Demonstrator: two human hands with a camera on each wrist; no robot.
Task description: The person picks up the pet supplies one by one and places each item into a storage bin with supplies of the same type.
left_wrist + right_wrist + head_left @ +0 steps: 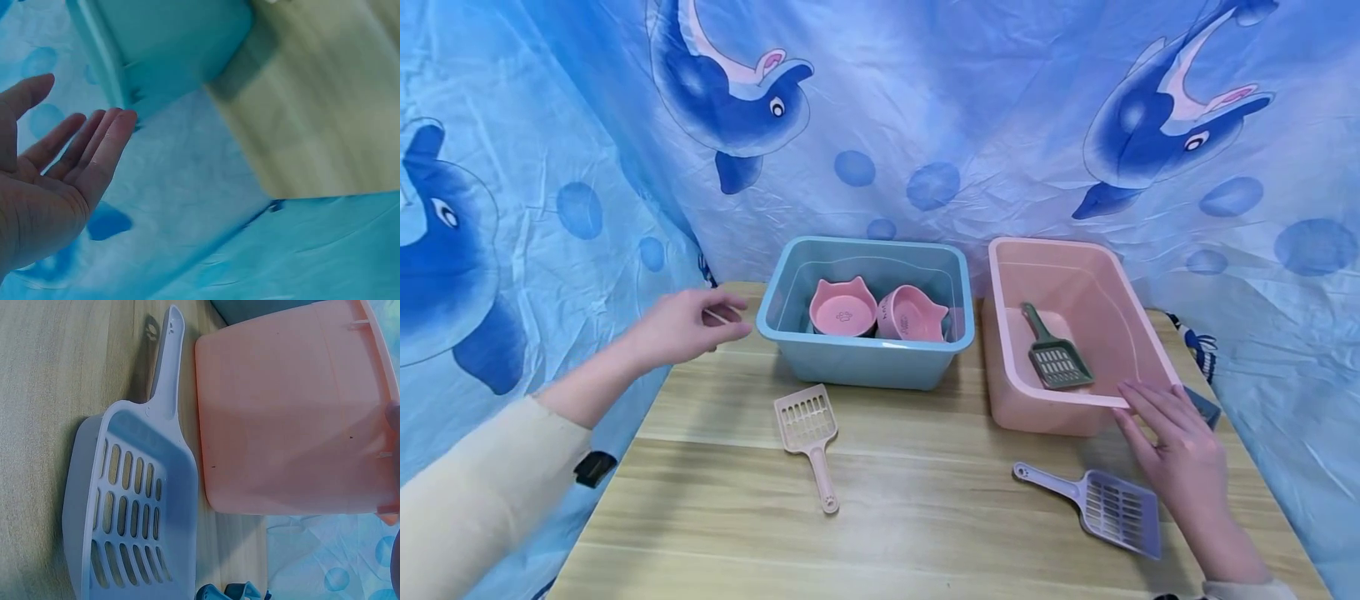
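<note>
My left hand [688, 327] hovers just left of the light blue bin [865, 365], fingers loosely extended and holding nothing; the left wrist view shows its palm beside the bin's wall. Two pink cat-eared bowls [844, 310] sit inside this bin. On the right, my right hand [1183, 446] rests its outstretched fingers on the near rim of the pink bin [1037, 412]. A dark green litter scoop [1054, 354] lies in that bin. In front of it, a lavender litter scoop [147, 487] lies on the table, beside my right wrist.
A pale pink litter scoop [808, 425] lies on the wooden table [910, 517], in front of the blue bin. A dark blue object [1204, 407] is partly hidden behind my right hand. Blue dolphin-print sheeting [925, 108] hangs behind and at both sides.
</note>
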